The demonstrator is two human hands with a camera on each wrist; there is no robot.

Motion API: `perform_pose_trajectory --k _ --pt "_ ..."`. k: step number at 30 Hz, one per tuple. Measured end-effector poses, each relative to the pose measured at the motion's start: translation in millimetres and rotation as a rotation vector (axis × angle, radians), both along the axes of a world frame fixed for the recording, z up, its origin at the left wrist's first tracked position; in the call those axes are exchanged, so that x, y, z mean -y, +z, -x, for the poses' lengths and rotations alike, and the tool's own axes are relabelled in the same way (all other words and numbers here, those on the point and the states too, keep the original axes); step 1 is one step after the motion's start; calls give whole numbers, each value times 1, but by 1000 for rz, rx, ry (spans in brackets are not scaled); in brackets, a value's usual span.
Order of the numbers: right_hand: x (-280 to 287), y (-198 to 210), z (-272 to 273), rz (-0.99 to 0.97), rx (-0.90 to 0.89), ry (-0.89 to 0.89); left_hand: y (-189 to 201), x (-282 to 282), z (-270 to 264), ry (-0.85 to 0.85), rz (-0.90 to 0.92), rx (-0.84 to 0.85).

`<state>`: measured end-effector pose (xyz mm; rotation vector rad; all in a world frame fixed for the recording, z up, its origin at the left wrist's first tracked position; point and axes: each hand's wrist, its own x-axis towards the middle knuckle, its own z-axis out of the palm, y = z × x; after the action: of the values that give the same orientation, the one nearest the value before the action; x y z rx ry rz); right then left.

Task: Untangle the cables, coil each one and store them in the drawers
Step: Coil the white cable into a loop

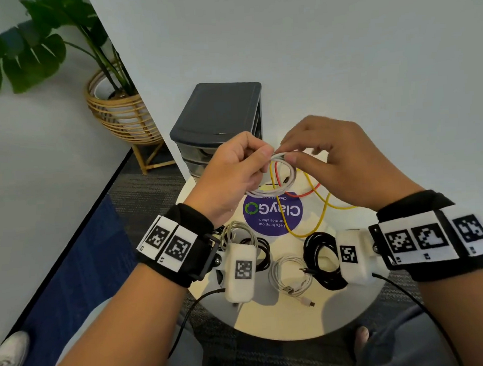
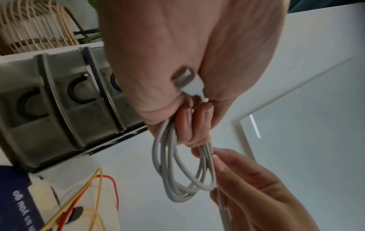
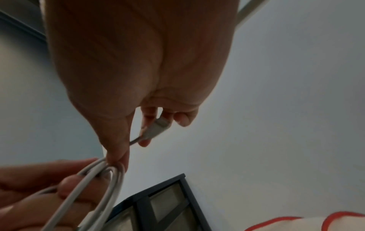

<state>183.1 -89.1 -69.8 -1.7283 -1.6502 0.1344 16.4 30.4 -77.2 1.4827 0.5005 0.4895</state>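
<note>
A white cable hangs in several loops above the round table. My left hand grips the coil at its top, with a USB plug poking out of the fist. My right hand pinches the same coil at the thumb, and its curled fingers hold the cable's other plug. A yellow cable and a red cable lie loose and crossed on the table under my hands. The dark drawer unit stands behind, its drawers pushed in.
Coiled cables lie near the front of the table: a beige one, a white one and black ones. A purple round sticker marks the tabletop. A potted plant in a wicker stand stands left of the wall.
</note>
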Motion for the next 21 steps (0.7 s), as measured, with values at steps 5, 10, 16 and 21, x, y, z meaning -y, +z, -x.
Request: perform_pose_trajectory --k 5,10,16,21 --pt "2 1 -7 67 73 -4 -2 1 -1 -44 179 31" --pt "1 -3 -9 26 -18 3 -2 1 -4 -71 211 58" --pt "3 -14 -5 -44 -387 -9 -5 2 -5 -109 226 84" --pt "0 -15 6 46 -731 66 -2 7 -7 -29 5 67"
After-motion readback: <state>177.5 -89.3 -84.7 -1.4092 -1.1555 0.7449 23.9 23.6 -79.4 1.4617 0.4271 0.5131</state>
